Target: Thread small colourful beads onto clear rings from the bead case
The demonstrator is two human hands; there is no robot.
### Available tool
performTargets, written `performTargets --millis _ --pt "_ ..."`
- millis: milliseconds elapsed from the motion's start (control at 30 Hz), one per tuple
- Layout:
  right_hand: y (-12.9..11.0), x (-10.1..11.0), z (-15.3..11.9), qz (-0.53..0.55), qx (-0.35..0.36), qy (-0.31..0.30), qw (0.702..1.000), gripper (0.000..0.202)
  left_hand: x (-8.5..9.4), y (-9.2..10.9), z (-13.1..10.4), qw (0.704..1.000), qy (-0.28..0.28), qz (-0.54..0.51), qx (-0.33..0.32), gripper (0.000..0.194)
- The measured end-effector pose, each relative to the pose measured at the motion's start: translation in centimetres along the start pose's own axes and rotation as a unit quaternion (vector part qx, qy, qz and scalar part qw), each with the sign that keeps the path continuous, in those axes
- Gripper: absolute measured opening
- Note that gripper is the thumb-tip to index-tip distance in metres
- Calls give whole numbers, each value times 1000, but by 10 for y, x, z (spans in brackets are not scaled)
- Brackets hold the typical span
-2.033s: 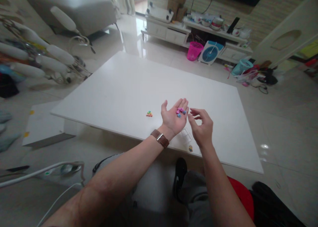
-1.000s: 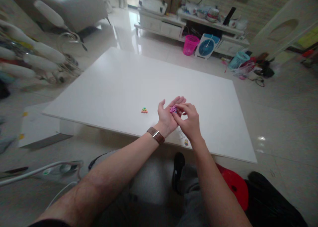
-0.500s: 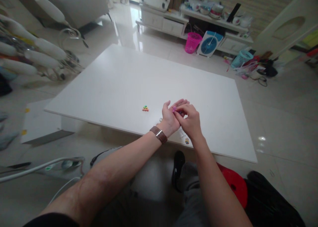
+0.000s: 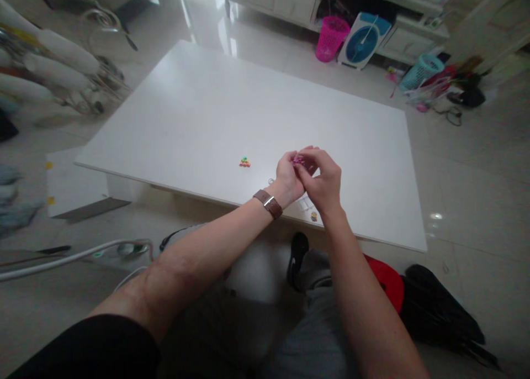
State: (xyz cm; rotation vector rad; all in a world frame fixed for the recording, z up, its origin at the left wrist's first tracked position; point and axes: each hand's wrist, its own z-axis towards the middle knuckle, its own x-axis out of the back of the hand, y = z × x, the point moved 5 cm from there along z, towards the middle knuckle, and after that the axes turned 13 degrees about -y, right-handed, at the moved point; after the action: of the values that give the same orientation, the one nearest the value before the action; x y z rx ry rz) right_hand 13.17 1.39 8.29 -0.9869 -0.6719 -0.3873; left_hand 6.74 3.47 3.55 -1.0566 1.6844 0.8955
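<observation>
Over the near edge of the white table (image 4: 199,114), my left hand (image 4: 290,177) is turned palm up and cupped around small purple-pink pieces (image 4: 298,161), too small to name. My right hand (image 4: 325,180) comes over the left palm, thumb and fingertips pinched on these pieces. It hides part of the left fingers. To the left, a little cluster of green, yellow and orange pieces (image 4: 244,162) lies on the tabletop. Beside my left wrist is a small metal ring (image 4: 271,181). Below my right hand lie a clear plastic piece (image 4: 305,203) and a small yellow-and-blue cartoon figure (image 4: 313,216).
A pink basket (image 4: 332,39) and a blue-and-white fan (image 4: 364,41) stand on the floor beyond the table, before a white cabinet (image 4: 293,4). A teal basket (image 4: 422,72) with bags is at right. A red stool (image 4: 385,282) stands near my right leg.
My left hand has curled its thumb and fingers in closer around the purple pieces, while my right hand stays pinched over them. The view has tilted down a little.
</observation>
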Motion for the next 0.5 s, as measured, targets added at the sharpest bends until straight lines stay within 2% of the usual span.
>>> performTargets --millis 267,500 --pt "0 3 1 -66 -1 -2 998 10 -2 9 0 1000 17 11 -12 39" --pt "8 -6 0 -24 -29 -69 997 11 1 19 -5 999 39 25 -16 38"
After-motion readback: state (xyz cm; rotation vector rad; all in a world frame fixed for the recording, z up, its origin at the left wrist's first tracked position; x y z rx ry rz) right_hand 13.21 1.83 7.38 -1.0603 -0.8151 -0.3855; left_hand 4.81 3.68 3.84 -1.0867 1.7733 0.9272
